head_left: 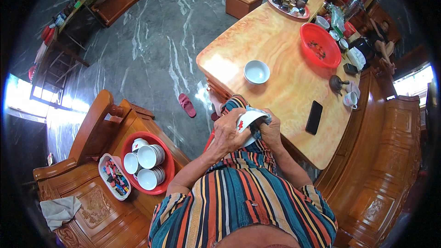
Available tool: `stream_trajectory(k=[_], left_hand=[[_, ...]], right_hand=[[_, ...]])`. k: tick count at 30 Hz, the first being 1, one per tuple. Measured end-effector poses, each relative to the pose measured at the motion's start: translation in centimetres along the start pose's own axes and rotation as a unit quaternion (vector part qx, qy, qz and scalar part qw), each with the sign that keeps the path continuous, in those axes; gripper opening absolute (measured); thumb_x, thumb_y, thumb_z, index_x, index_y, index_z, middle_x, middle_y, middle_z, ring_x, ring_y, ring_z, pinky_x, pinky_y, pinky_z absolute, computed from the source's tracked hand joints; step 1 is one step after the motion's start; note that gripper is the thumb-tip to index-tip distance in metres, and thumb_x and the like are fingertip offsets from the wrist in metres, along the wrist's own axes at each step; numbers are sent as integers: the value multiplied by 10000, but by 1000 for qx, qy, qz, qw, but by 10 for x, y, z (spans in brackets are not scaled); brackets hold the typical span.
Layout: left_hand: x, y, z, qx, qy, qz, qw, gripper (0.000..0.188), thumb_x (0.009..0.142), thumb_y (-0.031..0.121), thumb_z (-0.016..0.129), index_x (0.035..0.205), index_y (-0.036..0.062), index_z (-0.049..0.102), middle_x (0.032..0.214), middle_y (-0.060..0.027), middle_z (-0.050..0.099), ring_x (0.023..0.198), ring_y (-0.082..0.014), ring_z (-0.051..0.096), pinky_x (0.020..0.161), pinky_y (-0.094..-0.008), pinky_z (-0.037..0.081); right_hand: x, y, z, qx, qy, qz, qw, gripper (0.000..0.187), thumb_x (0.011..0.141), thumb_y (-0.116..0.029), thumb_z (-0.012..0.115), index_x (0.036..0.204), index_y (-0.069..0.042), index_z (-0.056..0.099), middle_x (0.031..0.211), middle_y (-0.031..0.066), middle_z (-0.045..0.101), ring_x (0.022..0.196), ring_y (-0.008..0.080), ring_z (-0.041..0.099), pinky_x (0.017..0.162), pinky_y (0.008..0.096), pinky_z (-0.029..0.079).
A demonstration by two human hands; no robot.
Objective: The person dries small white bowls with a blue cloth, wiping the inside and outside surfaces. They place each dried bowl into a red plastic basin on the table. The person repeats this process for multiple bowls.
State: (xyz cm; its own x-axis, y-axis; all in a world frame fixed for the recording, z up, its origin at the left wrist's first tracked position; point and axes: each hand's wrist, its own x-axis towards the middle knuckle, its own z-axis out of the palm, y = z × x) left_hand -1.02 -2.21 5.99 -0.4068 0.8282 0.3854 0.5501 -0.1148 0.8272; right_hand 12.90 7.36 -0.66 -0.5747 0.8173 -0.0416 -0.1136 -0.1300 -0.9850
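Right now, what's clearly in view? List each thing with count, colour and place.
Held bowl: 1, white with red pattern, centre
Cloth: 1, pale blue, at held bowl
Table: 1, yellow-orange, ahead and right
Loose bowl: 1, white, on table
Table basin: 1, red, table's right side
Phone: 1, black, on table
Teapot: 1, brown, beyond phone
Mug: 1, white, near teapot
Oval tray: 1, red-rimmed, table's far end
Stool: 1, brown, beyond table
Slipper: 1, pink, on floor
Left basin: 1, red, lower left
Stacked bowls: several, white, in left basin
Basket: 1, white, beside left basin
Rag: 1, grey, wooden seat
Left hand: 1, bare, centre
Right hand: 1, bare, centre
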Motion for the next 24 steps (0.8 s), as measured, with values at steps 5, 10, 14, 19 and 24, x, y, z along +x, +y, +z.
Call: stream_trajectory(k=[5,10,14,19,24], left_hand=[[-1,-4,12,23,94,72,993,493,673,114,636,1140,2,526,978,-197,598,832,-347,612,741,-404,487],[-1,-6,5,39,8,27,999,623,656,118,651,1231,-2,446,1017,-209,578,901,-359,591,809,-411,474],[6,1,-4,75,-78,16,994,704,617,121,665,1270,6,427,996,-203,581,873,-369,557,808,-429,443],[5,0,-2,93,-143,23,985,796,602,160,672,1324,12,371,942,-196,583,825,-371,533,777,-446,430],[10,13,3,100,-180,40,978,839,633,165,704,1340,-59,313,896,-229,598,854,-371,595,768,-432,439]], right_hand=[[-12,2,28,339,28,170,925,279,875,-154,653,1114,-26,587,1061,46,635,941,151,613,797,311,524],[-10,11,19,271,41,148,950,238,879,-103,642,1107,-52,600,1041,28,632,947,132,586,799,304,504],[-7,17,-5,-24,2,-31,999,256,857,-142,677,1073,-21,613,949,26,650,867,98,586,758,255,480],[-5,-27,-16,-195,-36,-82,977,289,778,-45,663,1055,0,591,919,120,653,863,167,637,766,291,503],[5,-59,-19,-452,-116,-310,828,393,674,9,636,1062,-1,568,961,167,628,861,347,620,718,388,521]])
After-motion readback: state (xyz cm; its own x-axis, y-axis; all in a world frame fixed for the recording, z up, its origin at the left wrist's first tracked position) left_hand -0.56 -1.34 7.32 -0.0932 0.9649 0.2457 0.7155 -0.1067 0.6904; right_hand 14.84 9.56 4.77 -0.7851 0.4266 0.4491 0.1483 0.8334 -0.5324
